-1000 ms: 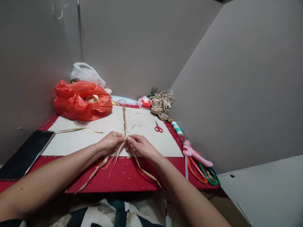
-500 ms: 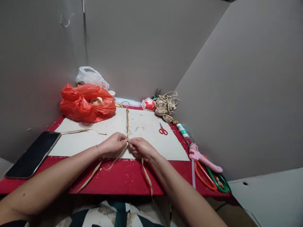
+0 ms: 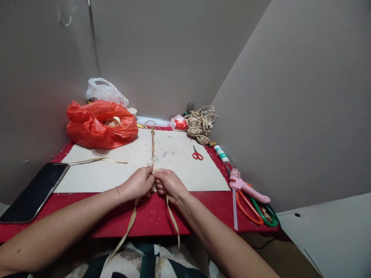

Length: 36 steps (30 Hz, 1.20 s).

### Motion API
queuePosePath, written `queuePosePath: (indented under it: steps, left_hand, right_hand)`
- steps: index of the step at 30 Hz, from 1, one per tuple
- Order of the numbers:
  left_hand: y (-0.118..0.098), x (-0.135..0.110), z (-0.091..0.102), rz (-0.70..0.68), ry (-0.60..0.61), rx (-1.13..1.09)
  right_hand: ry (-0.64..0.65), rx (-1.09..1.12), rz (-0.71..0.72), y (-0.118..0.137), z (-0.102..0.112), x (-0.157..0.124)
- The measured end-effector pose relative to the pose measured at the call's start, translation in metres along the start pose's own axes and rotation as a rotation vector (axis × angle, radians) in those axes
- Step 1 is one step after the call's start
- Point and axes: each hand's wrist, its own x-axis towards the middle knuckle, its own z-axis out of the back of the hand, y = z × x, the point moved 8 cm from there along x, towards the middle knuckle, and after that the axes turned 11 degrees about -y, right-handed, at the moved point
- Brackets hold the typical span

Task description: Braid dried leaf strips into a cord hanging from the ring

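Pinched the raffia braid (image 3: 153, 148) at its near end between closed fingertips of left hand (image 3: 139, 182) and right hand (image 3: 170, 184). Ran over white board (image 3: 98, 175) toward metal ring (image 3: 150, 127). Seemed light, pliable, apt to split; best gripped just above loose strands (image 3: 173, 219).

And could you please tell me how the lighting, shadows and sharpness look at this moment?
Head view: dim, soft light, with small highlights on the red bag and a faint shadow beneath it; head view: the phone looks stretched toward the left edge; head view: the scissors read clearly, but the braid is too fine to follow between the left hand and right hand.
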Motion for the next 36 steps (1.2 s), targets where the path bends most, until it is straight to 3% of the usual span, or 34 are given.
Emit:
queuePosePath:
  steps: [5, 10, 11, 15, 18, 21, 24, 31, 36]
  left_hand:
    - [-0.005, 0.005, 0.007, -0.07, 0.045, 0.014]
    - [-0.005, 0.025, 0.048, -0.132, -0.245, 0.018]
    - [-0.002, 0.027, 0.045, -0.103, -0.222, -0.05]
    - [0.01, 0.022, 0.009, 0.138, 0.076, -0.371]
    - [0.013, 0.019, 0.004, 0.205, 0.068, -0.34]
    - [0.004, 0.022, 0.009, 0.086, 0.037, -0.252]
    - [-0.002, 0.023, 0.009, 0.005, 0.074, -0.215]
    - [0.01, 0.016, -0.004, 0.199, 0.188, -0.397]
    - [0.016, 0.021, -0.004, 0.247, 0.106, -0.375]
  right_hand:
    - [-0.001, 0.037, -0.027, 0.0, 0.003, 0.002]
    - [0.086, 0.037, -0.106, 0.001, 0.004, 0.002]
    - [0.1, 0.036, -0.116, 0.001, 0.004, 0.002]
    - [0.154, -0.002, -0.131, 0.005, 0.004, 0.003]
    - [0.207, -0.078, -0.162, 0.008, 0.007, 0.003]
    - [0.249, -0.207, -0.155, 0.011, 0.012, 0.004]
    - [0.225, -0.392, -0.036, 0.019, 0.019, 0.008]
    - [0.073, -1.015, 0.484, 0.046, 0.016, 0.009]
    - [-0.007, -1.24, 0.631, 0.058, 0.014, -0.003]
